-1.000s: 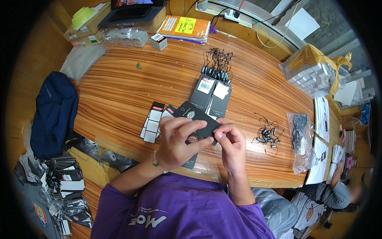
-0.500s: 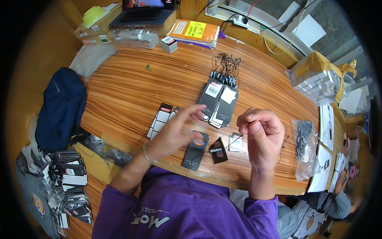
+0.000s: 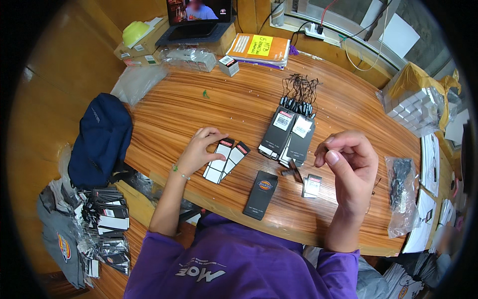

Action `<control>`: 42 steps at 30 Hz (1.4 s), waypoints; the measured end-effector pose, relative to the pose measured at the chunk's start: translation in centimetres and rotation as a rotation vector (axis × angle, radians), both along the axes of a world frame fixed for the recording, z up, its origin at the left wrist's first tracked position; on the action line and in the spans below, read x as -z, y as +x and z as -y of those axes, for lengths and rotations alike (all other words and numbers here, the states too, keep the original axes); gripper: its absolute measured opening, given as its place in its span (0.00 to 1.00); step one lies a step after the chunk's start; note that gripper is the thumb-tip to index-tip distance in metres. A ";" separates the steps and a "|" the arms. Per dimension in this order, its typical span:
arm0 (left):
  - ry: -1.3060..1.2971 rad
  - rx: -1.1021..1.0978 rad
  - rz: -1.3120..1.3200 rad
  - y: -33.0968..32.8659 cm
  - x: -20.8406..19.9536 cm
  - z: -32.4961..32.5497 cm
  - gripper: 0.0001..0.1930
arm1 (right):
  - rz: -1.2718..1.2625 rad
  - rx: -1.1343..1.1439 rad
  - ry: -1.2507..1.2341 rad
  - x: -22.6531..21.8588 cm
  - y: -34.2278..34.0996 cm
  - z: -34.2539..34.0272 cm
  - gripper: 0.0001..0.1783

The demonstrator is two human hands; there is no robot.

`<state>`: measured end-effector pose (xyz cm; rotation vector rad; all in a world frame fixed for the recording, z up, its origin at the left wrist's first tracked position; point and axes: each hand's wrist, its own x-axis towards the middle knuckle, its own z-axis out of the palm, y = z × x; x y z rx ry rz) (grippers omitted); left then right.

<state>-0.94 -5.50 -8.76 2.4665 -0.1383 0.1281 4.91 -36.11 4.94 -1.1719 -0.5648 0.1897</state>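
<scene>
My left hand (image 3: pixel 198 152) is at two long white-and-black tags (image 3: pixel 221 160) fanned out on the table. Its thumb and fingers are spread about the left tag's upper end. Raised over the table, my right hand (image 3: pixel 351 162) has thumb and fingertips pinched together; whatever lies between them is too small to make out. A small dark folded tag (image 3: pixel 295 172) stands tilted and blurred to its left, beside a small white label (image 3: pixel 312 186). Between my hands lies a dark grey card tag (image 3: pixel 261 195) with an oval emblem. Beyond it are two piles of grey hang tags (image 3: pixel 288 134) with black cords.
At the back are a tablet (image 3: pixel 199 12), orange notebooks (image 3: pixel 259 48) and a small box (image 3: pixel 229 66). A navy pouch (image 3: pixel 99 142) lies left. A wrapped stack of small boxes (image 3: pixel 416 107) and a clear bag (image 3: pixel 401 194) are at the right.
My left hand has moved left from above the grey card to the fanned tags. The small folded tag has shifted and tilted up. My right hand stays pinched. The whole view has shifted.
</scene>
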 end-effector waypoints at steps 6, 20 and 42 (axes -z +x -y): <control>-0.263 -0.192 -0.006 -1.0 -1.3 1.6 0.19 | -0.031 -0.061 -0.015 0.1 0.1 0.2 0.07; -0.782 -0.313 0.084 -1.7 -4.6 3.0 0.12 | -0.007 -0.130 -0.167 0.3 -0.5 -0.5 0.11; -0.457 -0.075 0.396 -0.4 -12.0 12.8 0.07 | 0.653 0.345 -0.373 2.6 -0.8 -3.2 0.10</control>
